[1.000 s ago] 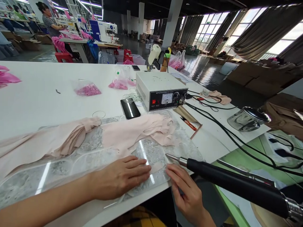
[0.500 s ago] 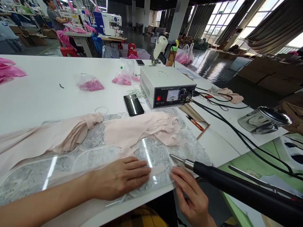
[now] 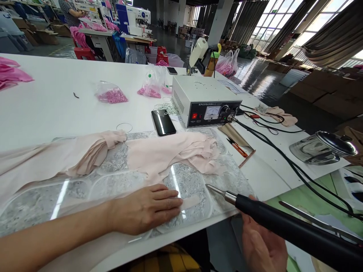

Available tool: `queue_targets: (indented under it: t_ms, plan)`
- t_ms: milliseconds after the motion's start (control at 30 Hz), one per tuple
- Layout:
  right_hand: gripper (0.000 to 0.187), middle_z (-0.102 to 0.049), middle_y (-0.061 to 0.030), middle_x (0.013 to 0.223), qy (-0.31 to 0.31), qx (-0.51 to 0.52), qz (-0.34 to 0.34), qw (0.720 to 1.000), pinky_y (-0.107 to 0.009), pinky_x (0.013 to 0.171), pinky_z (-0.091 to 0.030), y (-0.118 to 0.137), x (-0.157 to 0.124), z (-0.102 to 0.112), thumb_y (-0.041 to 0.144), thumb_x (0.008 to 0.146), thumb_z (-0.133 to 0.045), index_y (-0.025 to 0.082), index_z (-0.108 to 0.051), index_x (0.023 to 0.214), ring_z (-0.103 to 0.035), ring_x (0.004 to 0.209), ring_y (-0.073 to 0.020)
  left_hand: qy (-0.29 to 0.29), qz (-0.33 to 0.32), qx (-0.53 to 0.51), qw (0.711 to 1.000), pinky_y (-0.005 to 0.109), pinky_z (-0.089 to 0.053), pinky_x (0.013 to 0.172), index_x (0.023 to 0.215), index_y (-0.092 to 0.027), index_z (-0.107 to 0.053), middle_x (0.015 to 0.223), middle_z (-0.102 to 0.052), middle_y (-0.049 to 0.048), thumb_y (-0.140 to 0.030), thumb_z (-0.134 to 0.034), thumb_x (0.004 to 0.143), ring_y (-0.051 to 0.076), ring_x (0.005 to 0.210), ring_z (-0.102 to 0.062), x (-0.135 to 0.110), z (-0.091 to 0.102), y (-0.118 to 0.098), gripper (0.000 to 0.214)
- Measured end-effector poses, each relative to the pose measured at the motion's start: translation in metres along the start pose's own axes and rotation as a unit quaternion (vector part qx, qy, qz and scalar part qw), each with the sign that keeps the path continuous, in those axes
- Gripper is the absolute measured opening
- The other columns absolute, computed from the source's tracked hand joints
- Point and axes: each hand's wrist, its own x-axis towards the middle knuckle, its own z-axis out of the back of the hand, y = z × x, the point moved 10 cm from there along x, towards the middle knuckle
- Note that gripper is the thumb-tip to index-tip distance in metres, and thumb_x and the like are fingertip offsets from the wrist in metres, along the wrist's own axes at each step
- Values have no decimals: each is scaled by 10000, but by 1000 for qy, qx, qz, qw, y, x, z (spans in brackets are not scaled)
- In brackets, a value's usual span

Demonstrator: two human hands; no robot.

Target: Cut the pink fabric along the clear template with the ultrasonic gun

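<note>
My left hand (image 3: 150,207) lies flat, fingers stretched out, on a thin pale pink fabric strip (image 3: 190,202) over a clear, glossy, patterned table mat (image 3: 113,185). The strip's rounded end shows past my fingertips. At the table's front edge my right hand (image 3: 262,241) is under and behind the black handle of a pen-like tool (image 3: 278,219) with a pointed metal tip. That handle hides most of its fingers, so whether they grip it I cannot tell. The tip hovers over or touches the mat. Beyond my left hand lie two bunched stacks of pale pink fabric (image 3: 170,151) (image 3: 82,155).
A white control box (image 3: 210,102) with a dial and cables (image 3: 272,145) stands behind. Nearby are a phone (image 3: 163,122), bags of small pink pieces (image 3: 112,94), an orange cutter (image 3: 238,148) and a lidded clear jug (image 3: 314,149). A person (image 3: 70,13) sits near sewing machines.
My right hand has moved right, from beside the metal tip to behind the black handle. My left hand stays flat on the strip. The view has shifted slightly.
</note>
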Motion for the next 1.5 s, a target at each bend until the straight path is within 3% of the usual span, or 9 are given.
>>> queue_targets:
  t_ms: [100, 167, 267, 367, 433, 533, 767, 1100, 1500]
  plan:
    - [545, -515, -51, 1439, -39, 184, -22, 982, -578, 1090, -381, 14, 17, -11, 412, 827, -636, 295, -506, 1343, -483, 1324, -311, -12, -3, 6, 1000, 376, -439, 1051, 1238, -97, -619, 1258, -654, 148, -137, -354, 1033, 237, 1249, -560, 0, 2, 0, 338]
    - [557, -553, -34, 1366, -40, 222, -20, 974, -554, 1048, -425, 25, 28, -28, 473, 803, -639, 316, -508, 1322, -572, 1211, -276, -15, -2, 6, 1000, 365, -434, 1048, 1230, -100, -624, 1257, -656, 141, -136, -358, 1035, 234, 1245, -563, 1, 2, 0, 332]
    - [339, -627, -2, 1071, -135, 303, -6, 943, -386, 818, -551, 29, 39, -29, 419, 775, -641, 264, -631, 1077, -644, 906, -167, -19, -1, 4, 1000, 367, -429, 1037, 1218, -101, -631, 1262, -655, 134, -137, -363, 1037, 237, 1235, -569, 0, 2, 0, 326]
    - [299, -600, 2, 967, -158, 300, 26, 940, -293, 530, -509, 41, 49, -26, 395, 718, -591, 222, -646, 955, -575, 648, -116, -18, 0, 1, 1000, 369, -414, 1044, 1218, -104, -630, 1280, -645, 127, -143, -358, 1040, 238, 1239, -562, -1, 0, 1, 328]
    - [317, -588, 1, 922, -150, 291, 37, 944, -278, 443, -456, 51, 55, -22, 343, 687, -573, 208, -645, 965, -518, 551, -100, -18, 1, -2, 1000, 364, -403, 1050, 1213, -108, -633, 1285, -642, 123, -148, -344, 1045, 239, 1246, -557, -2, 0, 1, 337]
    - [247, -563, 30, 802, -102, 310, 17, 945, -260, 443, -443, 64, 65, -24, 269, 642, -616, 208, -635, 880, -491, 514, -85, -21, 0, -7, 1000, 360, -395, 1051, 1201, -105, -639, 1284, -643, 125, -160, -318, 1052, 239, 1243, -556, -3, -1, 2, 358]
    - [271, -573, 41, 708, 27, 332, -37, 942, -255, 402, -405, 81, 70, -50, 309, 634, -690, 196, -647, 876, -472, 446, -78, -19, 4, -12, 1000, 371, -374, 1057, 1218, -103, -632, 1309, -628, 119, -165, -296, 1053, 250, 1250, -547, -4, -4, 3, 380]
    - [174, -576, 43, 631, 54, 334, 13, 941, -259, 403, -415, 93, 68, -68, 289, 675, -643, 183, -632, 812, -468, 425, -87, -25, 14, -18, 999, 356, -369, 1073, 1240, -131, -629, 1316, -626, 104, -172, -311, 1049, 235, 1261, -542, -6, -4, 5, 373]
    - [133, -571, 39, 631, 57, 319, 15, 946, -253, 424, -445, 93, 65, -74, 247, 697, -615, 186, -601, 814, -479, 440, -87, -14, 18, -20, 1000, 356, -367, 1089, 1247, -136, -623, 1334, -613, 102, -174, -371, 1035, 231, 1268, -537, -8, -9, 6, 331]
